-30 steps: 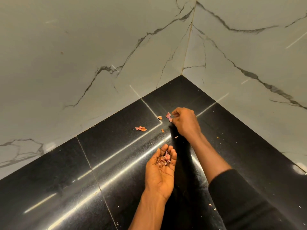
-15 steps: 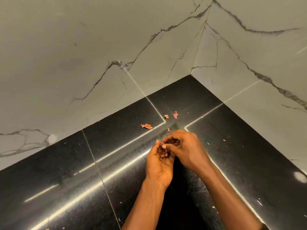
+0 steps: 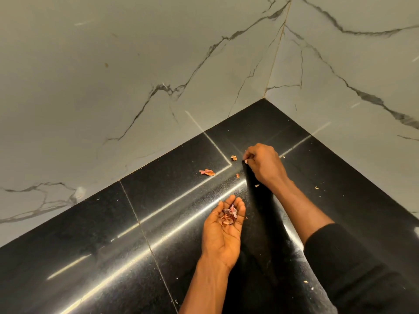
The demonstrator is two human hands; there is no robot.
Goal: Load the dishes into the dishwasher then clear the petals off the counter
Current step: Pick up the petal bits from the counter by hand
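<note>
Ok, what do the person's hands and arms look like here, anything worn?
The left hand and right hand are bare: no gloves, rings or watch visible. The left forearm is uncovered to the frame edge; a black sleeve starts partway up the right arm.

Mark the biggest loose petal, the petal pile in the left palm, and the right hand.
biggest loose petal (image 3: 207,172): head view, its middle.
petal pile (image 3: 229,216): head view, centre of heap.
right hand (image 3: 264,165): head view, back of hand.

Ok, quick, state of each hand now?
Left hand: open, palm up, petals lying in it.
Right hand: curled, pinching at the counter; holding a petal cannot be told.
</note>
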